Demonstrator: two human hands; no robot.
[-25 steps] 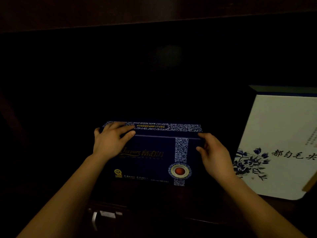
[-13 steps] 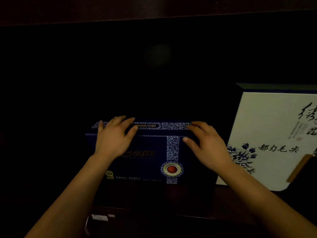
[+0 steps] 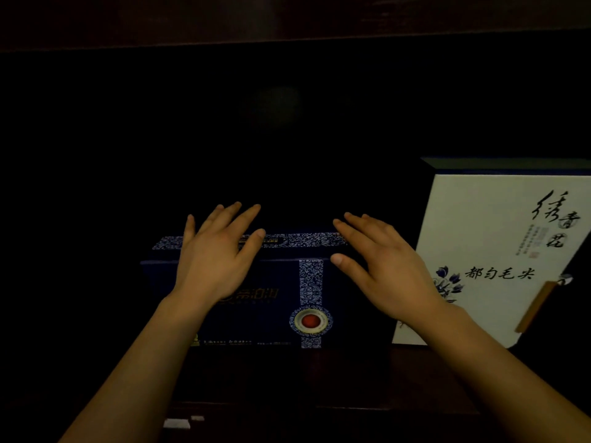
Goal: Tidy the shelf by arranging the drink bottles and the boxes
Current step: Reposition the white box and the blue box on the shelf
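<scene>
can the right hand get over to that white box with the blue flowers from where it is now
Probably yes. The right hand is open over the dark blue box, and the white box stands just to its right with nothing visible between them, though the shelf is very dark.

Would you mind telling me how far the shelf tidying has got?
Looks done: the white floral box stands upright on the shelf. In hand: the dark blue patterned box beside it, with the left hand and right hand spread open over it. No drink bottles visible.

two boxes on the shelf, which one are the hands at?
The dark blue box with the red medallion; both hands hover open over it. The white box stands apart, right.
</scene>
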